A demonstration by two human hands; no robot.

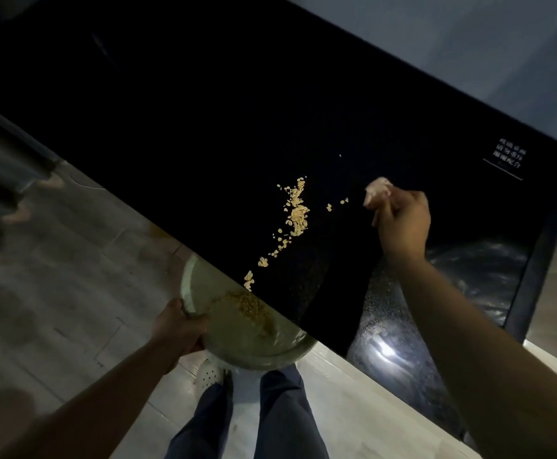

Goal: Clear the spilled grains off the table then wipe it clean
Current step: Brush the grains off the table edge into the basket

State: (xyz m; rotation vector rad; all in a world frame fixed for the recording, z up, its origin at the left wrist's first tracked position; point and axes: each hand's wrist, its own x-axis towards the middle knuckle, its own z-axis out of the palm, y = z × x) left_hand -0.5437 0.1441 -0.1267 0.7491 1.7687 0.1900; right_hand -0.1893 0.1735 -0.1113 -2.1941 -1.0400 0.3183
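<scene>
Surroundings: a white printed label [511, 157] is seen near the right end of the black worktop [204, 127]; a white shoe [211, 376] is seen on the floor [71, 276].
Spilled grains [295, 213]: strewn in a trail down to the worktop's near edge, a few strays lying toward the right hand [403, 220].
Left grip: the bowl [234, 342] is clasped at its rim by the left hand [177, 329] and held partly under the near edge, with grains inside.
Right grip: a pale crumpled wad [376, 190] is clenched; contact with the worktop cannot be told.
Edge: the trail's lowest grains are found at the edge, above the bowl.

1 tbl [204, 127]; 1 bowl [257, 349]; 1 cloth [376, 191]; 2 hands [178, 327] [403, 220]; grains [298, 215] uncountable.
</scene>
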